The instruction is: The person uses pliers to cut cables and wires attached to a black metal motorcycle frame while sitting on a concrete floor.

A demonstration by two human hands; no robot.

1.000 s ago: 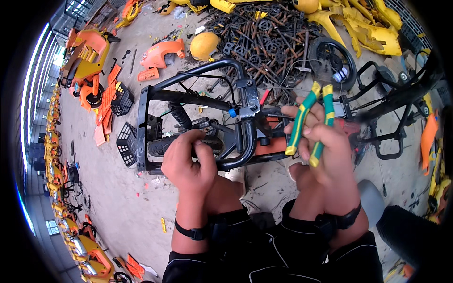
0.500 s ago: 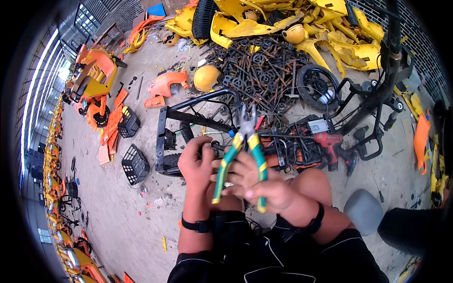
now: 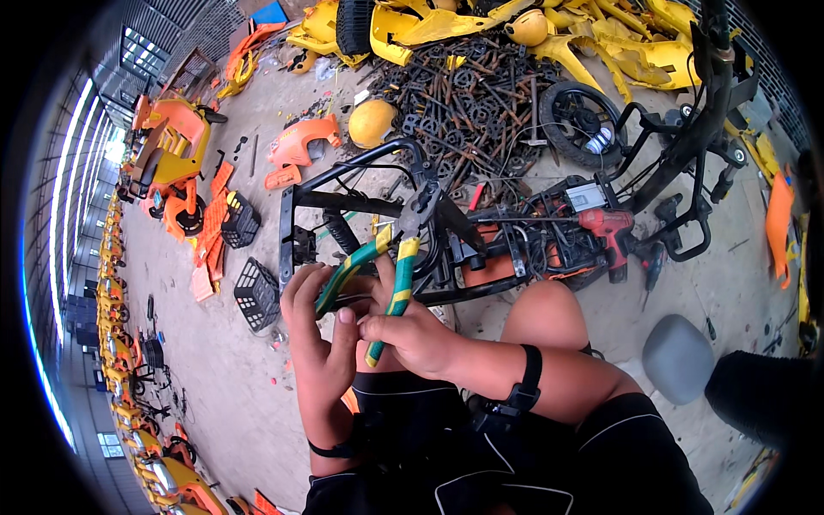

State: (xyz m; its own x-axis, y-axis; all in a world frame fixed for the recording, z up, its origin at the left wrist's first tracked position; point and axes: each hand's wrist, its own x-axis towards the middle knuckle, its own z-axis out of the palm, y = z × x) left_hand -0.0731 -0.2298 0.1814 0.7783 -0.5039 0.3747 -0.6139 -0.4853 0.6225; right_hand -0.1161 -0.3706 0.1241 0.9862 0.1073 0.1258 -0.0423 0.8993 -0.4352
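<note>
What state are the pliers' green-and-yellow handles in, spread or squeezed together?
Spread: the green-and-yellow handles splay apart below the grey metal head, leaving a visible gap.

Pliers (image 3: 405, 262) now nearer left hand (image 3: 316, 345)

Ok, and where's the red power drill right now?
In the head view, the red power drill sits right of centre at the black frame, just below the silver-grey box and to the right of the green-and-yellow pliers.

Green-yellow pliers (image 3: 402, 279) in right hand (image 3: 416, 343), left hand (image 3: 315, 339) near, black frame (image 3: 365, 205)
</note>
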